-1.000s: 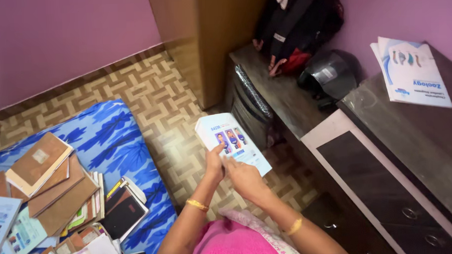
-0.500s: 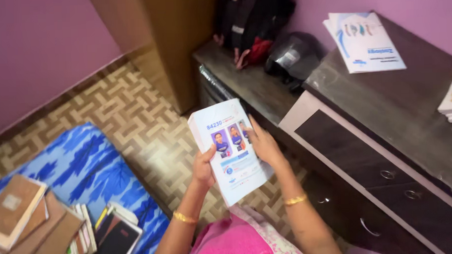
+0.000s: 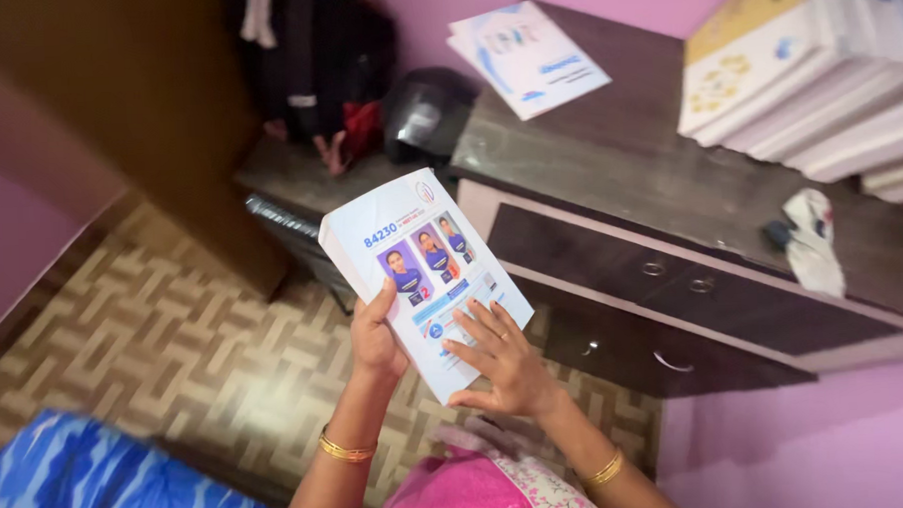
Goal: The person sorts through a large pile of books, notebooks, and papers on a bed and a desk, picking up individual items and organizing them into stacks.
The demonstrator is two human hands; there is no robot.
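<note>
Book: white paperback [image 3: 424, 275], cover up, long axis upper-left to lower-right.
Left hand [image 3: 374, 337]: grip clamped on its left edge.
Right hand [image 3: 500, 357]: fingers spread, flat on cover.
Room: dark table [image 3: 629, 168], patterned floor [image 3: 174, 344].

booklet [image 3: 427, 275]: you've got white cover w/ blue print, small photo panels
floor [image 3: 154, 344]: tan/brown interlocking tile pattern
mattress [image 3: 89, 487]: lower left, blue w/ lighter blue leaf print
walls [image 3: 799, 452]: pink-purple
dresser [image 3: 671, 226]: dark brown top, pale-trimmed drawers
helmet [image 3: 426, 110]: black
your bangles [image 3: 343, 450]: gold
your clothes [image 3: 460, 489]: bright pink
</note>
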